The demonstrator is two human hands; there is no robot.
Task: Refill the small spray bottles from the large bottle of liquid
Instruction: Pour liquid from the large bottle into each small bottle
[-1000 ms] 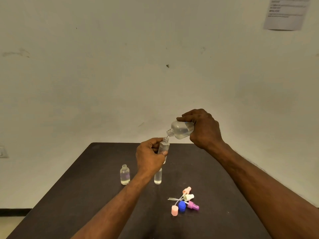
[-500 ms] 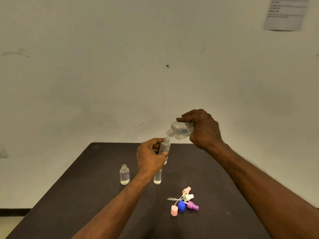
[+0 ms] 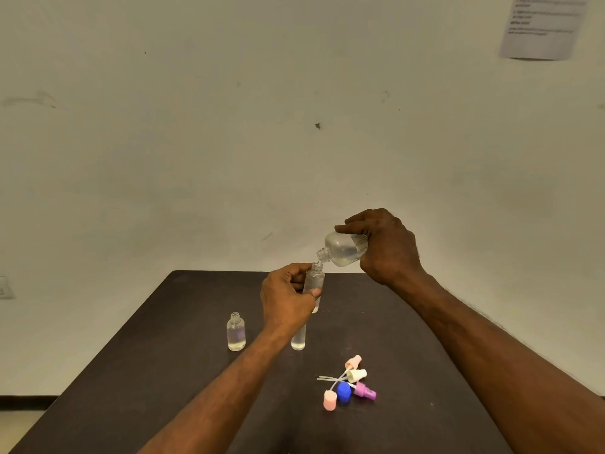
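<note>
A person's right hand (image 3: 388, 247) grips a large clear plastic bottle (image 3: 343, 250) tipped neck-down above a dark counter (image 3: 163, 355), fingers curled over its upper side and hiding its base. A printed label on the bottle shows just beside those fingers, too small to read. The bottle's open mouth sits directly over, and about touching, the open neck of a small slender clear spray bottle (image 3: 315, 280), held upright in the air by the left hand (image 3: 286, 301), thumb and fingers pinching its body. Whether liquid is passing between the two necks cannot be made out.

Below the left hand, a second slender clear tube bottle (image 3: 298, 342) stands on the counter, its upper part hidden behind the wrist. Left of that wrist, a short round clear bottle (image 3: 236, 334) stands uncapped, holding some clear liquid.

Beneath the right forearm, nearer the camera, lies a cluster of removed tops: a peach spray head (image 3: 353, 362), a cream spray head (image 3: 357, 375), a purple spray head (image 3: 366, 390), a blue cap (image 3: 343, 392) and a pink cap (image 3: 329, 400), with thin white dip tubes trailing left. A blurred printed sheet (image 3: 543, 26) hangs on the wall, cut off at the top.
</note>
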